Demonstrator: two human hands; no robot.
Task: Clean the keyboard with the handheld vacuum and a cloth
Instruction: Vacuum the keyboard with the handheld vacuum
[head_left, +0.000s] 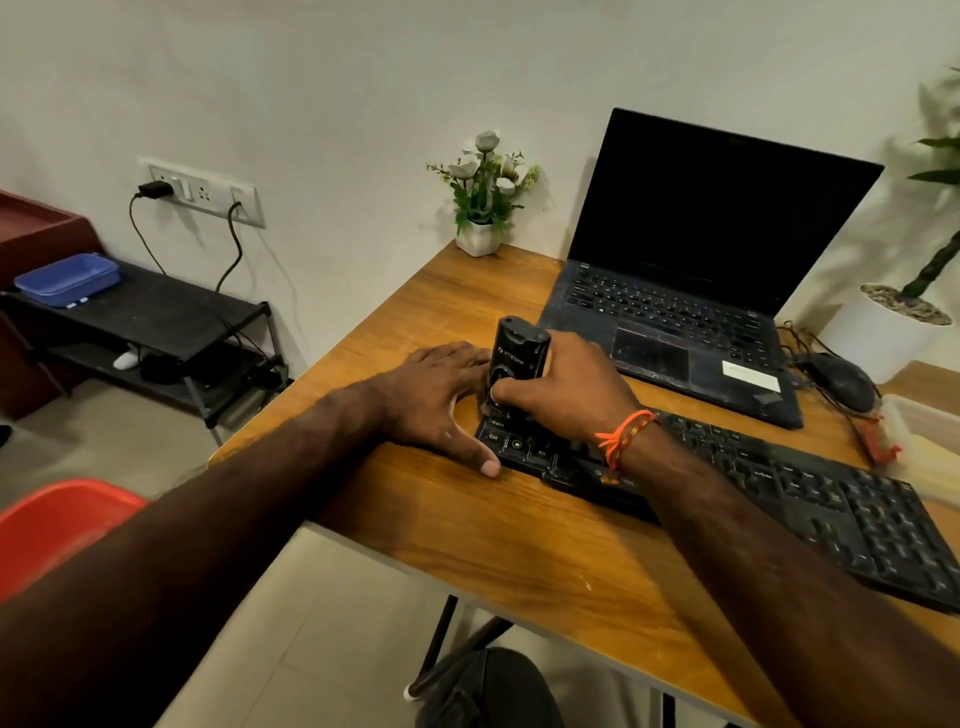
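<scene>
A long black plastic keyboard (779, 483) lies on the wooden worktop (519, 551). At its left end, the right hand (566, 389) grips a small black handheld vacuum (517, 364) upright on the keys. The left hand (441, 400) rests flat, fingers (457, 356) straight, against the keyboard's left edge.

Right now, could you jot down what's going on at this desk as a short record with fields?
activity: vacuuming the keyboard's left end
right hand: grips the handheld vacuum, upright on the keys
left hand: flat on the desk, thumb against the keyboard edge
behind: open laptop, screen dark
also there: mouse, flower pot
cloth: not clearly visible
</scene>
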